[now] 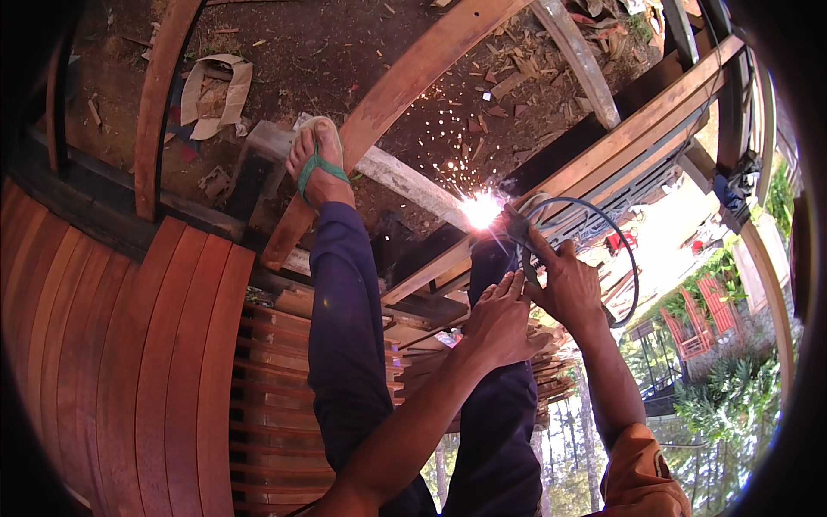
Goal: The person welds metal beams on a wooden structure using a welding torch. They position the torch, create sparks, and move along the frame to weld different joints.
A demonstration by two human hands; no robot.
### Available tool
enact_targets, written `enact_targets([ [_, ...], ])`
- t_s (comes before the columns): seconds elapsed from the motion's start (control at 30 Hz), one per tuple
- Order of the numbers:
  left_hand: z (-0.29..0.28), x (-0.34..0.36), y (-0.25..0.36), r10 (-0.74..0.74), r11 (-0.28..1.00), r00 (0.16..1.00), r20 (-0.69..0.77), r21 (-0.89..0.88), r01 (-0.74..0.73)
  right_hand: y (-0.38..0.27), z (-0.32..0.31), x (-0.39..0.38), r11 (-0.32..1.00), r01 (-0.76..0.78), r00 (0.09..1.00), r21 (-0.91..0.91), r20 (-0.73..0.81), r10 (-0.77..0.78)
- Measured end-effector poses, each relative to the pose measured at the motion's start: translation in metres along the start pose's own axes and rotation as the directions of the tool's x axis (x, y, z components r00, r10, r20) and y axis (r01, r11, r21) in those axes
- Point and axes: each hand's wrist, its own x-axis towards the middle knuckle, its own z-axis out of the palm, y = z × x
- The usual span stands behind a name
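Observation:
My right hand (568, 289) is wrapped round a dark welding electrode holder (520, 237), its index finger stretched along it. A glaring white welding arc (481, 209) burns just beyond the holder's tip and throws sparks upward. Its glare hides the electrode and the exact spot being welded. Close below the holder, my left hand (504, 326) lies with its fingers extended over my right leg, near the right hand's fingers; I cannot tell whether they touch the holder. A dark cable (633, 258) loops to the right of my right hand.
My left foot (320, 164), in a green-strapped sandal, is braced on a beam. Curved wooden beams (413, 82) and long timber rails (633, 155) cross the structure, with gaps down to littered soil. Reddish-brown planks (129, 362) lie at left; stacked timber shows below.

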Motion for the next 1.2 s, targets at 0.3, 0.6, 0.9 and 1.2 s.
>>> enact_targets([
  [0.3,-0.005,-0.001,0.002,-0.018,1.000,0.999,0.034,-0.018,0.019,-0.001,-0.001,0.000,1.000,0.005,1.000,0.030,-0.004,-0.004],
  [0.6,0.009,0.001,-0.006,0.016,1.000,0.999,-0.040,-0.002,-0.016,0.002,0.003,-0.001,0.999,0.047,0.997,0.010,-0.068,-0.046],
  [0.9,0.010,-0.001,-0.001,0.040,0.999,0.998,-0.057,0.014,-0.039,0.005,0.007,-0.005,0.997,-0.024,0.995,0.070,-0.092,0.030],
  [1.2,0.018,0.000,-0.006,0.042,0.999,0.995,-0.087,0.019,-0.040,0.005,0.013,-0.004,0.997,-0.028,0.998,0.071,-0.055,0.032],
])
